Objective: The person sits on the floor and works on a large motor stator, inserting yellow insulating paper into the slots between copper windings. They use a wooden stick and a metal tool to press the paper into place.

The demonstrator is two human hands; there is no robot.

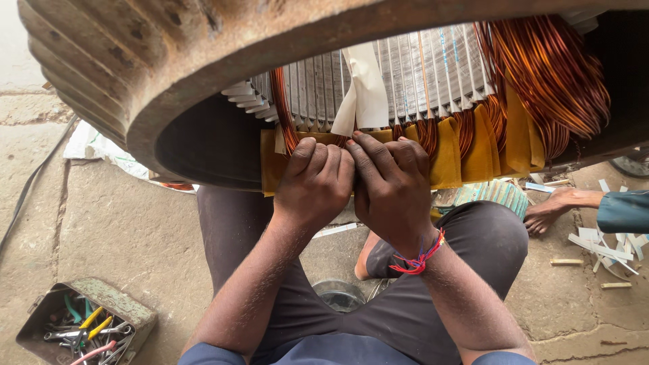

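Overhead, a large rusty motor housing (169, 81) is filling the top of the view from 9 to 3 o'clock, its outer rim running off the frame. Both hands are pressing at centre against the yellow insulation sheets (473, 145) under the copper windings (541, 67): the left hand (314, 182) and right hand (392, 189) are lying side by side, touching, fingers together and curled down onto the yellow edge; their tips are hidden. A white paper strip (365, 88) is hanging at 12 o'clock from the slotted core (419, 67). At 7 o'clock a battered metal toolbox (135, 311) is sitting open on the concrete floor (115, 230), with open room around it. At 3 o'clock another person's hand (551, 209) is resting near scattered white offcuts (602, 247).
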